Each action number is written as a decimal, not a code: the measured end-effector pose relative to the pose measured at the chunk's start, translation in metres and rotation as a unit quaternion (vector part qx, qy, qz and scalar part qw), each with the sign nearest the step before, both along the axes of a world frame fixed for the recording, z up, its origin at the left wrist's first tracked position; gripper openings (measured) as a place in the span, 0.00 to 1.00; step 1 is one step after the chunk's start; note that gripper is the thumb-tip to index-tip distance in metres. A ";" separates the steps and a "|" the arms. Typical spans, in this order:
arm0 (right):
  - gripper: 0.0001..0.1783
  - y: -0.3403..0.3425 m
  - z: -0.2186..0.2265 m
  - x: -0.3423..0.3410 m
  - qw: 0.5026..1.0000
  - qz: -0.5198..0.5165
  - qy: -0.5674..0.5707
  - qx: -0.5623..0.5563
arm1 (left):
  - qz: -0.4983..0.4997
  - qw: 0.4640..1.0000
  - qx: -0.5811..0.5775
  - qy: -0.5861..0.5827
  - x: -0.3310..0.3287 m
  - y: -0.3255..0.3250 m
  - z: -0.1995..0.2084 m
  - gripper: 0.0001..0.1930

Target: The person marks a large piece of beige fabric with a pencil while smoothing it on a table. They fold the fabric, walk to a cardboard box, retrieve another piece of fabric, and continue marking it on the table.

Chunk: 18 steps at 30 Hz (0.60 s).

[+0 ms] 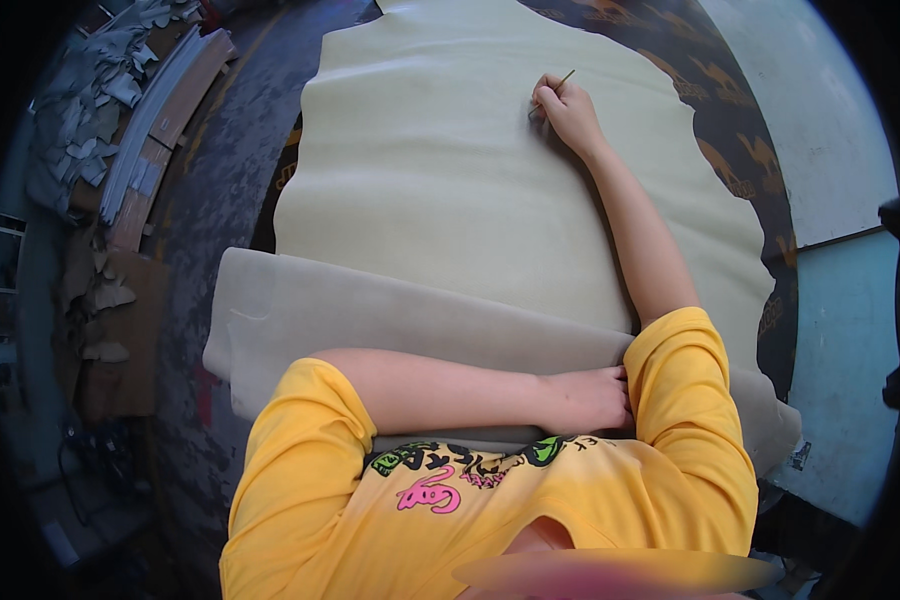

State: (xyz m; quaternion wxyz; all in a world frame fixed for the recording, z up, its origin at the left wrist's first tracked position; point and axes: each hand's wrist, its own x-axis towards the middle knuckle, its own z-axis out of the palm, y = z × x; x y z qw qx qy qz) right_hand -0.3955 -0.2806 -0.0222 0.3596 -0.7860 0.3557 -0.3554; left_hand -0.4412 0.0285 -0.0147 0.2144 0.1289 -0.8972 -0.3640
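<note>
A large pale cream-green hide, probably leather (440, 170), is spread out in front of me, its near part folded back to show a grey underside (310, 300). My right hand (567, 108) reaches far over the hide, fingers closed round a thin pen-like stick (567, 79). The stick's lower end is at the hide's surface; whether it touches cannot be made out. Across my body lies my left forearm, with my left hand (587, 400) resting on the grey folded part beside my right sleeve. Its fingertips are hidden.
Beneath the hide runs a dark covering with orange animal prints (725, 165). Pale boards (840, 290) flank it on the right. On the left, grey scraps (85, 140) are heaped by long stacked strips (155, 110), and a brown cardboard piece (130, 330) stands nearer.
</note>
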 end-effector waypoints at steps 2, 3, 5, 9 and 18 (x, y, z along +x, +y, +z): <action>0.15 0.004 -0.005 -0.001 0.997 0.054 -0.047 0.003 | 0.008 0.998 0.013 0.054 0.002 0.000 0.003 0.21; 0.15 0.004 -0.006 -0.001 0.995 0.081 -0.057 0.011 | 0.006 0.999 0.013 0.051 0.002 0.000 0.004 0.21; 0.13 0.001 -0.009 0.002 0.999 0.035 -0.016 -0.022 | 0.006 0.999 0.012 0.047 0.002 -0.001 0.005 0.21; 0.14 -0.012 -0.009 0.002 0.996 -0.063 -0.024 -0.051 | 0.005 1.000 0.011 -0.016 0.004 0.000 0.007 0.19; 0.13 -0.011 -0.011 -0.001 0.998 -0.044 -0.024 -0.039 | 0.008 1.000 0.012 0.002 0.004 0.000 0.007 0.20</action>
